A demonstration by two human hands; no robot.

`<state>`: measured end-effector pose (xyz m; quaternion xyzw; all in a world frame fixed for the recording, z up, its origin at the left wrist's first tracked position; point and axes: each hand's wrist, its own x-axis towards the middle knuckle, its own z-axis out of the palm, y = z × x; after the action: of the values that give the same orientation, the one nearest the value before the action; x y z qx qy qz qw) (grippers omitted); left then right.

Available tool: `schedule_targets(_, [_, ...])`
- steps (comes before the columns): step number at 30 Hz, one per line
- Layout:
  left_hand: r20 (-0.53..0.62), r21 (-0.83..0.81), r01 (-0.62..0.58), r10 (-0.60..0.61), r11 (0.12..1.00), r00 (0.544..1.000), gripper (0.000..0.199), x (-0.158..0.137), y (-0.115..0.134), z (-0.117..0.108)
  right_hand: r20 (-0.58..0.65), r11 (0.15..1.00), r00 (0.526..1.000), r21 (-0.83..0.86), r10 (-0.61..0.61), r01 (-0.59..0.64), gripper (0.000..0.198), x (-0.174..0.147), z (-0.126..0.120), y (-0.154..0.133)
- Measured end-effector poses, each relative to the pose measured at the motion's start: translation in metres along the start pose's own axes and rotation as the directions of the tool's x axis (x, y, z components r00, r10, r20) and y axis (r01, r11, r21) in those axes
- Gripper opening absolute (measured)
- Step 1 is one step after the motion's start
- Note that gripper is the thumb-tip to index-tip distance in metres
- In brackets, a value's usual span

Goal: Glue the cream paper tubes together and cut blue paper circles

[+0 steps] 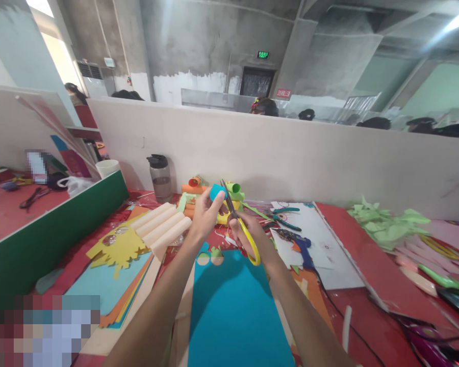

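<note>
My left hand (207, 211) pinches a small piece of blue paper (216, 192) between thumb and fingers, held up over the middle of the desk. My right hand (245, 229) is wrapped round a pair of scissors with yellow handles (252, 244). Their blades point up and away, right beside the blue piece; whether they touch it I cannot tell. Below both hands lies a large blue sheet (237, 311). At its far edge sit small round paper cutouts (217, 256). Rolled orange and green paper pieces (193, 189) stand behind my hands, partly hidden.
Left are cream paper rolls (162, 224), yellow cutouts (117, 247), stacked coloured sheets (107, 285) and a water bottle (160, 178). Right lie pliers (286, 218), a blue glue gun (305, 250) with its cord and crumpled green paper (386, 221). A white partition (275, 153) closes the back.
</note>
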<state>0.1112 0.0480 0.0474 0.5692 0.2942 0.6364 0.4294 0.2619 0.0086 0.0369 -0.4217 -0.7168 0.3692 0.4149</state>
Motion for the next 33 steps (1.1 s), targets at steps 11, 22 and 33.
schedule_targets(11, [-0.086,-0.066,-0.01,0.004,0.998,0.996,0.036,-0.004,-0.004,0.007,0.01,1.0,1.0,0.009,-0.029,0.029,0.047,0.0,0.006,0.003])
schedule_targets(22, [-0.02,-0.11,0.039,-0.041,0.993,0.999,0.031,0.001,-0.008,0.0,0.022,1.0,1.0,-0.027,-0.004,0.005,0.048,0.0,-0.002,-0.008])
schedule_targets(33, [0.012,-0.206,0.135,-0.135,0.969,0.991,0.026,0.006,-0.005,-0.003,0.026,0.999,1.0,-0.034,-0.008,0.009,0.05,0.0,-0.003,-0.009])
